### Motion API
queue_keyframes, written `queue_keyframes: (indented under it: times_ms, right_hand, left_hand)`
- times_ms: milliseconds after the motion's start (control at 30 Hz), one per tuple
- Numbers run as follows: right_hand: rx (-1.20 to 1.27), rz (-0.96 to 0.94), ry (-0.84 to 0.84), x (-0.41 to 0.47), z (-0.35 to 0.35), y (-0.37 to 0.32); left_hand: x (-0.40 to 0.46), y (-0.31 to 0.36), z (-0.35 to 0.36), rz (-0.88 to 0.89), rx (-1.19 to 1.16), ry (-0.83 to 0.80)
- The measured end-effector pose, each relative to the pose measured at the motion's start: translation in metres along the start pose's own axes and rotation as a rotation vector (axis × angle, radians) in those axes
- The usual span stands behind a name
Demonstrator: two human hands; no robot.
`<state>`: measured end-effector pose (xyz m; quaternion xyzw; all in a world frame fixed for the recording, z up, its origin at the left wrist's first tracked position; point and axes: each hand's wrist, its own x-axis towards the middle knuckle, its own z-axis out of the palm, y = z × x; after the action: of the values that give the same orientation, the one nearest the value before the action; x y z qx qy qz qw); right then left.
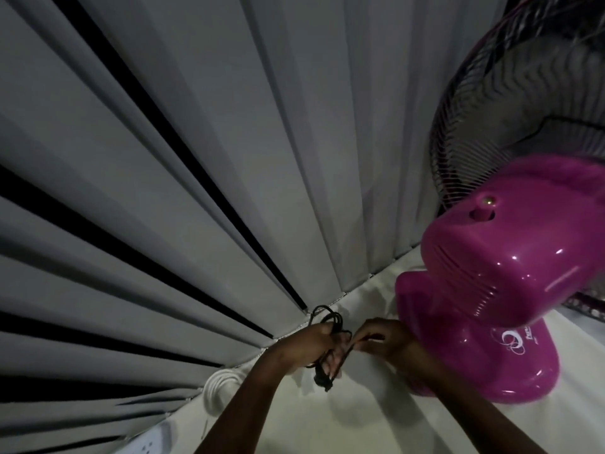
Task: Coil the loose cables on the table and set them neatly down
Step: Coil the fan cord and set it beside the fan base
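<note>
Black cable (328, 335) coil gripped in left hand (309, 347); right hand (381, 337) pinches its loose end, beside pink fan (484, 283).

Much of the black cable (327, 342) is hidden inside the left hand (311, 347), just left of the pink fan (491, 290); only loops above the fist and a dangling end below can be made out. The fan's grille is cut off by the top and right edges. The white cable coil (219, 386), well left of the fan, is partly covered by the left forearm. The white power strip (149, 445) is cropped by the bottom edge. The fan's base lettering is too blurred to be read.
</note>
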<state>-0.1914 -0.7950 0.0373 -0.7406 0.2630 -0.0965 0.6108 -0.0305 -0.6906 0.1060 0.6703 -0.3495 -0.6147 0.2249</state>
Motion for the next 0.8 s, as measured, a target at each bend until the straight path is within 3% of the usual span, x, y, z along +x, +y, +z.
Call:
queue_keyframes:
  times_ms: [200, 300, 400, 600, 800]
  right_hand:
    - [0.254, 0.069, 0.263, 0.022, 0.003, 0.010]
    - [0.368, 0.047, 0.152, 0.027, 0.002, 0.002]
    - [0.353, 0.037, 0.058, 0.031, -0.002, -0.005]
    - [0.344, 0.157, -0.018, 0.035, -0.012, 0.002]
    - [0.504, 0.281, 0.024, 0.042, -0.009, 0.013]
  left_hand:
    - [0.018, -0.018, 0.006, 0.001, -0.842, -0.125]
    - [0.031, -0.026, 0.011, 0.021, -1.136, -0.257]
    - [0.041, -0.030, 0.015, 0.034, -1.291, -0.244]
    - [0.053, -0.025, 0.018, 0.014, -0.965, 0.302]
    - [0.070, -0.016, 0.034, 0.024, -0.442, 0.697]
